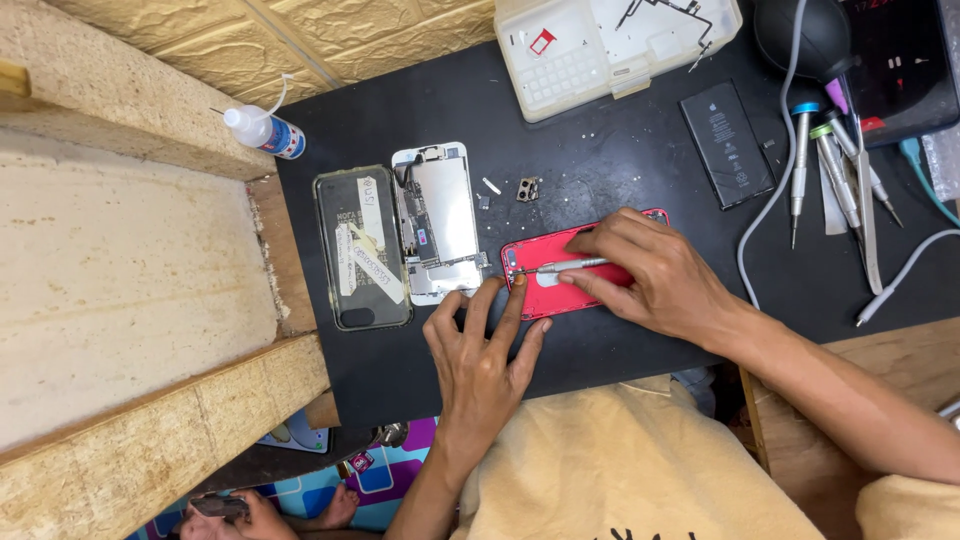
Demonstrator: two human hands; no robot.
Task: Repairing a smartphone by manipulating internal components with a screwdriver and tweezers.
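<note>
A red phone back housing (548, 268) lies on the black mat (620, 170). My right hand (655, 275) rests on its right part and holds a thin metal tweezer-like tool (565, 266), whose tip points left near the housing's camera corner. My left hand (480, 355) lies flat on the mat, fingers spread, with the fingertips touching the housing's lower left edge. Left of the housing lie a white phone screen assembly (440, 222) and a dark clear phone case (360, 248) with paper labels.
A phone battery (727, 143), several screwdrivers (835, 170), a black rubber air blower (800, 35), white cables (900, 275) and a white parts tray (600, 45) are at the back right. A small squeeze bottle (262, 130) lies at the back left. Small metal parts (527, 189) sit mid-mat.
</note>
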